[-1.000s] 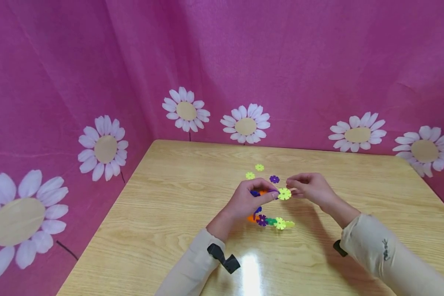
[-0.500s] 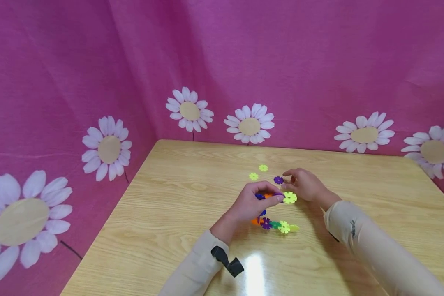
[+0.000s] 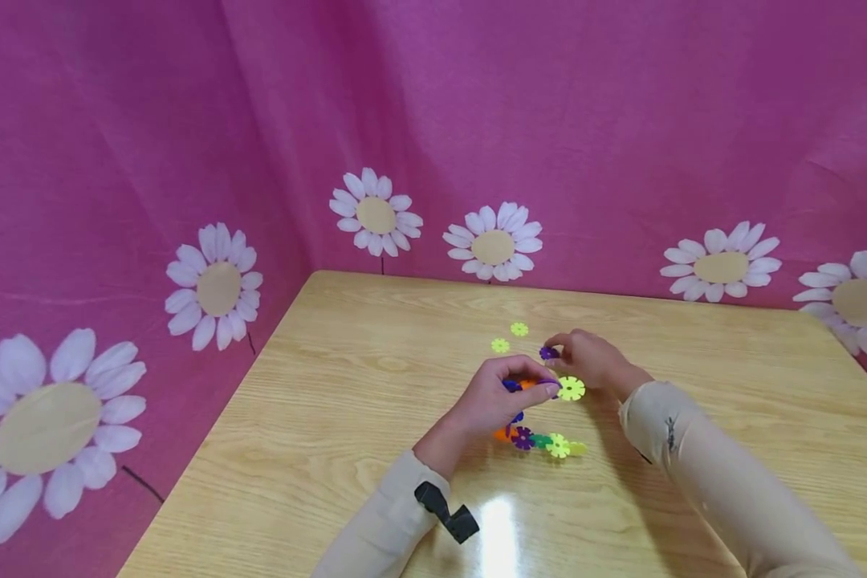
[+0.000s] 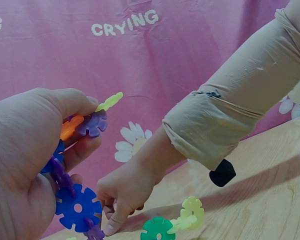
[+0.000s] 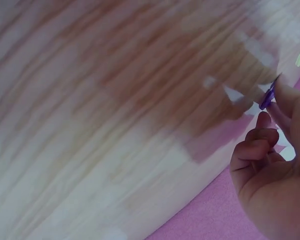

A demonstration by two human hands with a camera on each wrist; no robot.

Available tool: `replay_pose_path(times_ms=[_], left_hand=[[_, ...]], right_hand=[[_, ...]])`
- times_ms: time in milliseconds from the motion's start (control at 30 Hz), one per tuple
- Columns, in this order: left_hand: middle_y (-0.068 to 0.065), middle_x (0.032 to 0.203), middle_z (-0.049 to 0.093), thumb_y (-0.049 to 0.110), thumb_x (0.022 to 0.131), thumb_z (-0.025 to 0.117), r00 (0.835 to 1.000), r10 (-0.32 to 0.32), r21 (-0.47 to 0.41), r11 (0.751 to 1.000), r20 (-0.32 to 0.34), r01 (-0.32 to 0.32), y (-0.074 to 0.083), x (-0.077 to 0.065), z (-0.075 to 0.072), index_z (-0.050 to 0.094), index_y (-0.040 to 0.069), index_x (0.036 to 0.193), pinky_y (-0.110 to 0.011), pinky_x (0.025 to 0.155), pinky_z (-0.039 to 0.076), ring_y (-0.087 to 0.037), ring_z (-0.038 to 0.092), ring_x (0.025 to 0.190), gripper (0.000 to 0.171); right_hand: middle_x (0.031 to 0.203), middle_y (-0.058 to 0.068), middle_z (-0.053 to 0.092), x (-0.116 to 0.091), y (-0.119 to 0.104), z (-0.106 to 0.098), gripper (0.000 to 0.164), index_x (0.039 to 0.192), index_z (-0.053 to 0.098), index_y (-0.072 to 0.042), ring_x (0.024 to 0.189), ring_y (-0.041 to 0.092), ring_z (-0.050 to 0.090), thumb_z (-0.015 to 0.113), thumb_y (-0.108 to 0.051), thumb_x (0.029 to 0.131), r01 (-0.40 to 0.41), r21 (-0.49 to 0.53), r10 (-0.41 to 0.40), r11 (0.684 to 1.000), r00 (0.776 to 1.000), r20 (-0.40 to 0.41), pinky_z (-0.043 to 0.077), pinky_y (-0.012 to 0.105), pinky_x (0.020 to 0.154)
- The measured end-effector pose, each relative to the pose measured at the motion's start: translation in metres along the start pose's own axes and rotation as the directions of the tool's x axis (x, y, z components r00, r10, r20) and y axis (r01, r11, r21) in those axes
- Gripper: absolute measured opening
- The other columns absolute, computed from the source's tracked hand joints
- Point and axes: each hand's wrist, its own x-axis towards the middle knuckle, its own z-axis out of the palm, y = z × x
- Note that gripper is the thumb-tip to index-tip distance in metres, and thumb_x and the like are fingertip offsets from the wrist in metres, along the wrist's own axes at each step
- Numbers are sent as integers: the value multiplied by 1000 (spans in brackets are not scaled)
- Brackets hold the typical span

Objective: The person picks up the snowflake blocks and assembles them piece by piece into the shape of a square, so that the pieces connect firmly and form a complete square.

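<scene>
A curved chain of interlocking plastic snowflake discs, in orange, blue, purple, green and yellow, is held above the table by my left hand (image 3: 502, 393). Thumb and index finger pinch a purple disc (image 4: 93, 123) near one end, which a yellow disc (image 3: 571, 388) tips. The chain's other end runs through a green disc (image 4: 158, 229) to yellow ones, below the hand in the head view. Farther back, my right hand (image 3: 591, 359) pinches a loose purple snowflake disc (image 5: 268, 96) at the tabletop. That disc looks tilted on edge, and fingers partly cover it.
Two loose yellow discs, a nearer one (image 3: 500, 345) and a farther one (image 3: 519, 329), lie on the wooden table (image 3: 318, 401) behind the hands. A pink curtain (image 3: 585, 144) with printed daisies borders the table's back and left sides.
My right hand has moved from beside the chain's yellow end back and left to the loose purple disc, and now pinches it. The left hand keeps its grip on the chain.
</scene>
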Motion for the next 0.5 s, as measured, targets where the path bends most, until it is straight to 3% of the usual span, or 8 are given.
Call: replay_pose_path(times_ms=[267,500], left_hand=[[3,106,68,20,95,69,1000,-14,19,1000,-13,14,1,2,0,73,16,107,-22,88,54,-6,63,99,13],[3,104,69,20,95,69,1000,-18,35,999,-18,19,0,1,0,73,17,106,-21,87,54,-6,63,96,13]], right_hand=[[84,9,68,0,-6,-2,31,118,66,2,71,17,57,69,-14,92,-87,73,89,994,996,-26,46,29,64],[98,18,67,0,-9,-1,31,115,65,3,87,26,61,73,-13,90,-161,114,168,980,985,-50,51,41,77]])
